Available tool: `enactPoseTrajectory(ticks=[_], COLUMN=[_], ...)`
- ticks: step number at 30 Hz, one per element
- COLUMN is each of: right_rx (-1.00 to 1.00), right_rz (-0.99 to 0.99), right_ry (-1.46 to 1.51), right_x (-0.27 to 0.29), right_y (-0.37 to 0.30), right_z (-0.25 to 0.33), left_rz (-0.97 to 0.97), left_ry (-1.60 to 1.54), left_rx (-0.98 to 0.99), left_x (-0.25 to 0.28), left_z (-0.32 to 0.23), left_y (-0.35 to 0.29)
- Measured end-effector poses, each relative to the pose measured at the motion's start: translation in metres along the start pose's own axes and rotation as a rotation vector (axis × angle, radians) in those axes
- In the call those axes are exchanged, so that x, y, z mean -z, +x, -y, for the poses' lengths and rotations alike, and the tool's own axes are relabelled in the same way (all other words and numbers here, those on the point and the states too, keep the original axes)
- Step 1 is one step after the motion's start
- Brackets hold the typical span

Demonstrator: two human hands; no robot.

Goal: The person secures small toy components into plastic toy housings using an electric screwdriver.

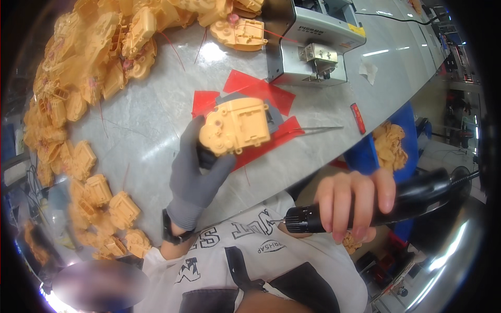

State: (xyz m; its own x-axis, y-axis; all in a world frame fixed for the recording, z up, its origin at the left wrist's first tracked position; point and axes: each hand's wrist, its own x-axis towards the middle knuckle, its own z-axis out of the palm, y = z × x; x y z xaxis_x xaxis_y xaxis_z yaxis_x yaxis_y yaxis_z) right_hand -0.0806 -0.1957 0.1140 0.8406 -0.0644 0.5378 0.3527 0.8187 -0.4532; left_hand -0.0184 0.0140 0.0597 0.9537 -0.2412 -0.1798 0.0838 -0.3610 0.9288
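Observation:
My left hand [201, 169], in a grey glove, is closed around the edge of a yellow-orange plastic housing [236, 127] with round bosses and a rectangular recess. It holds the housing over red sheets [263, 94] and a dark grey piece that lie on the table. At the lower right my bare right hand [355, 203] wraps around a black electric screwdriver [412, 201] with a cord at its rear end. The driver's thin bit points left, below the table edge and apart from the housing.
A grey machine [308, 47] stands at the back, with one housing [239, 34] beside it. Many more housings are heaped [99, 47] along the left. Tweezers [323, 128] and a small red stick-shaped item [358, 118] lie on the right. A blue bin [409, 141] stands past the table edge.

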Motion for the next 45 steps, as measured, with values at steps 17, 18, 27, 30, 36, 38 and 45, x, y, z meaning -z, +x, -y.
enactPoseTrajectory(ticks=[17,18,27,30,36,38,45], right_rx=[0.003,0.001,0.011,0.019,-0.012,0.007,0.032], right_rz=[0.042,0.047,0.055,0.020,0.063,-0.003,-0.537], right_ry=[-0.034,-0.031,0.013,-0.039,-0.031,-0.079,-0.529], right_x=[0.005,0.004,0.008,0.007,0.011,0.010,0.017], right_y=[-0.002,-0.001,-0.006,-0.004,-0.001,-0.004,-0.012], right_z=[0.003,0.002,0.004,0.003,0.004,0.001,-0.024], left_rz=[-0.001,-0.007,-0.103,-0.105,-0.089,-0.037,0.046], left_ry=[-0.450,-0.451,-0.216,-0.198,-0.297,-0.346,-0.272], left_rx=[0.186,0.183,0.026,0.057,0.040,-0.067,-0.236], left_x=[-0.009,-0.013,-0.020,-0.021,-0.023,-0.028,-0.032], left_z=[0.027,0.035,0.024,0.022,0.010,0.009,-0.006], left_y=[-0.017,-0.012,0.010,0.007,0.013,0.013,0.018])
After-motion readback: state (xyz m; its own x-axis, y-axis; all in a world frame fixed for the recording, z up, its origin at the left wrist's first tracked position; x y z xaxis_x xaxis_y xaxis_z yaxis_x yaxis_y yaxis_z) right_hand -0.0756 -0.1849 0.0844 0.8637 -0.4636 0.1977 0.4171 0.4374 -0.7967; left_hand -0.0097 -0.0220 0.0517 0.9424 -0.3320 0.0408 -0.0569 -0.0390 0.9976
